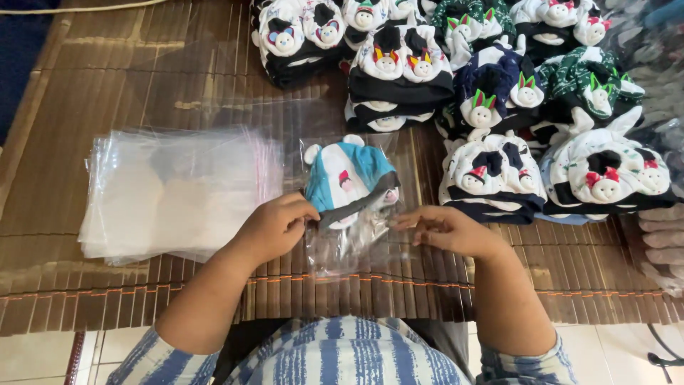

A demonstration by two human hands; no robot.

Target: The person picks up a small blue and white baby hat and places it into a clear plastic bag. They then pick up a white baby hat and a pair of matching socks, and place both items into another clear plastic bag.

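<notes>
The hat (347, 180), blue and white, lay mostly inside a clear bag (349, 242) on the bamboo mat (142, 71), just in front of the person. The left hand (274, 227) pinched the bag's edge beside the hat; the right hand (445, 229) held the opposite edge with fingers nearly closed. Good practice called for keeping both edges taut, so the hat would seat flat, clear of the bag stack (171, 192) and hat piles (491, 178).

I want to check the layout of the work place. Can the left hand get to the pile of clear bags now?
Probably yes. The left hand pinches the bag with the blue cap, and the pile of clear bags lies right beside it on the bamboo mat, nothing between them.
</notes>
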